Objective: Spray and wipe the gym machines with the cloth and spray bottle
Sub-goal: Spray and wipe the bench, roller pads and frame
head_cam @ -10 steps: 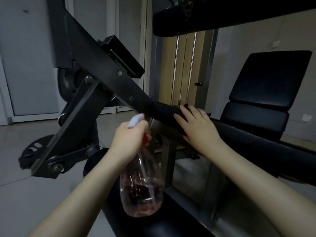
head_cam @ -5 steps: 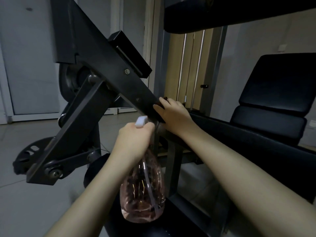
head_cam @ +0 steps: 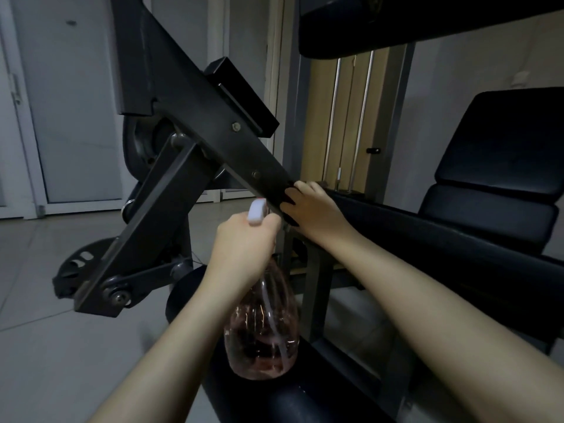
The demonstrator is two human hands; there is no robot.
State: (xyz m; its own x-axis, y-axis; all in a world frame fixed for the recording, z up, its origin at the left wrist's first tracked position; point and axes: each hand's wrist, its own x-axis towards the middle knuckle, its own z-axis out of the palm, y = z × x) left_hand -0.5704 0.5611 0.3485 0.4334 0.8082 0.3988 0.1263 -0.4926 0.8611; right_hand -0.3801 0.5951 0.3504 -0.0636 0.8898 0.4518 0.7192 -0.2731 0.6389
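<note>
My left hand (head_cam: 244, 245) grips the neck of a clear spray bottle (head_cam: 262, 331) holding pink liquid, its white nozzle (head_cam: 257, 212) pointing up towards the machine. The sloping dark metal arm (head_cam: 198, 117) of the gym machine crosses the middle of the view. My right hand (head_cam: 314, 212) lies at that arm's lower end, fingers curled over a dark cloth (head_cam: 288, 198) held against the metal. The cloth is mostly hidden under the hand and hard to tell from the black frame.
A black padded seat back (head_cam: 503, 154) stands at the right, and another black pad (head_cam: 396, 22) hangs overhead. A round black roller pad (head_cam: 274, 401) lies under the bottle. Weight-stack guide rods (head_cam: 345, 117) rise behind. A pale door (head_cam: 76, 102) and tiled floor are at the left.
My right hand has slid the cloth left along the horizontal bar to the foot of the sloping arm. The left hand has kept the bottle in about the same place.
</note>
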